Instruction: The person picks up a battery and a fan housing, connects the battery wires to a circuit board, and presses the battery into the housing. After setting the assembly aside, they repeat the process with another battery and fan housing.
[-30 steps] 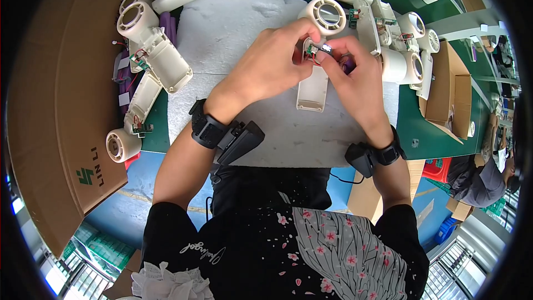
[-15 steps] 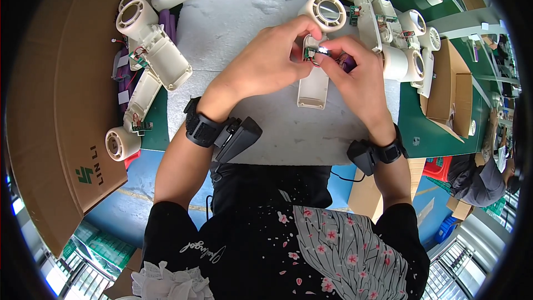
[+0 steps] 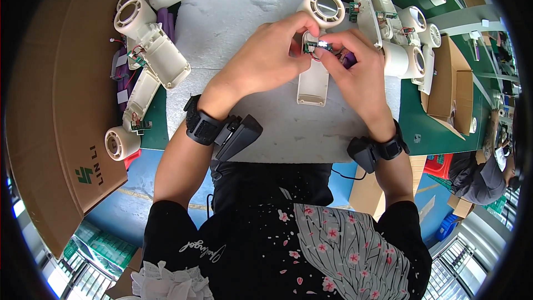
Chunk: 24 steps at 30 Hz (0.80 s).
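Observation:
A cream handheld-fan housing (image 3: 312, 91) lies on the grey foam pad (image 3: 250, 133), round head away from me and open handle toward me. My left hand (image 3: 264, 53) is closed about the neck of this housing, thumb and forefinger on either side. In front of the neck, my right hand (image 3: 358, 69) pinches a small green circuit board (image 3: 317, 47) between thumb and forefinger. A bright white light shows on the board, and thin wires hang under it. Partly covered by the right fingers is a purple battery (image 3: 348, 59).
Fan housings with boards and wires lie on the left (image 3: 166, 58) and right (image 3: 388, 28) of the green table (image 3: 438, 139). A tall cardboard box (image 3: 61, 105) stands at the left, an open carton (image 3: 452, 89) at the right. A person (image 3: 477, 178) sits far right.
The circuit board has turned slightly in my right fingers, and more of its face shows. My left hand stays almost where it was on the housing.

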{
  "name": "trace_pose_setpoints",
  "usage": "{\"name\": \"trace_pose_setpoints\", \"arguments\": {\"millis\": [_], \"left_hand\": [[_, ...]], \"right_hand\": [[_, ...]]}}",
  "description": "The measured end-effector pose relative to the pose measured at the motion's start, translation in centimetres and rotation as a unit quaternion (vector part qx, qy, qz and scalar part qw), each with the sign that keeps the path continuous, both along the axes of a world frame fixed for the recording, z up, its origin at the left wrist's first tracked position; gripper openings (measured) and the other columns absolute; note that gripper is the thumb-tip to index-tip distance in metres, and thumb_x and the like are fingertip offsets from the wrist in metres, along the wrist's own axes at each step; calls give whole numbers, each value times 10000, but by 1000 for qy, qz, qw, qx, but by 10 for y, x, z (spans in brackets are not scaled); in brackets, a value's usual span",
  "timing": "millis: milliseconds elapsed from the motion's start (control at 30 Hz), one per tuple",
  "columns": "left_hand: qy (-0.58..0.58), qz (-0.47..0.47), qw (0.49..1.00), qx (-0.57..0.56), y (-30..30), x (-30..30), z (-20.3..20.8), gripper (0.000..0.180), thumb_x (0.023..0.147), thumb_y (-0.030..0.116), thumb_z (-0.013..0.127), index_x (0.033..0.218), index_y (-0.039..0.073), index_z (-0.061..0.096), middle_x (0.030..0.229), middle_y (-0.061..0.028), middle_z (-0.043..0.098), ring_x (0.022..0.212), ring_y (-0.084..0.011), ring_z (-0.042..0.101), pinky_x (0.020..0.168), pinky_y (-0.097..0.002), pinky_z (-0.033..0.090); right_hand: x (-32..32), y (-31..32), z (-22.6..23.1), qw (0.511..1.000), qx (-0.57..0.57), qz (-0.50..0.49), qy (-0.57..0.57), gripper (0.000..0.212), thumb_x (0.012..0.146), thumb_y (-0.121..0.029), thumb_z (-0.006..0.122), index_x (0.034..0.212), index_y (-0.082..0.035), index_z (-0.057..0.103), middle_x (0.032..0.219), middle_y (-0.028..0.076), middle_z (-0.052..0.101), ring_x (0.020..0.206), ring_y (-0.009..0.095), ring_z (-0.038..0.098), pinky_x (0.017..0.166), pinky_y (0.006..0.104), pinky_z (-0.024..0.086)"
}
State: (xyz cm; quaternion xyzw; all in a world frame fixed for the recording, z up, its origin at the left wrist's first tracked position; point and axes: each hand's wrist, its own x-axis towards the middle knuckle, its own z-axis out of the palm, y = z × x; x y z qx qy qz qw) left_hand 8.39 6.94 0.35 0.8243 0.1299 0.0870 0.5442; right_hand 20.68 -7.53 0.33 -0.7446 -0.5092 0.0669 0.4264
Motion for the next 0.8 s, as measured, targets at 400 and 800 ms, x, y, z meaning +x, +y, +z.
{"name": "trace_pose_setpoints", "arguments": {"millis": [400, 800], "left_hand": [[-52, 21, 998, -1, -3, 0, -2, 300, 759, 61, 632, 1046, 37, 548, 831, -137, 637, 735, -255, 643, 690, -367, 501], [-24, 9, 1000, -8, -1, 1, 0, 285, 808, 28, 610, 1086, 42, 547, 997, -84, 632, 793, -175, 615, 730, -312, 498]], "right_hand": [[-2, 2, -2, 1000, 12, -23, -9, 205, 795, -70, 744, 986, -42, 673, 764, 24, 600, 580, 69, 490, 527, 230, 403], [0, 2, -3, 1000, 5, -21, -12, 184, 807, -74, 741, 969, -25, 669, 742, 17, 608, 578, 64, 487, 531, 226, 409]]}}
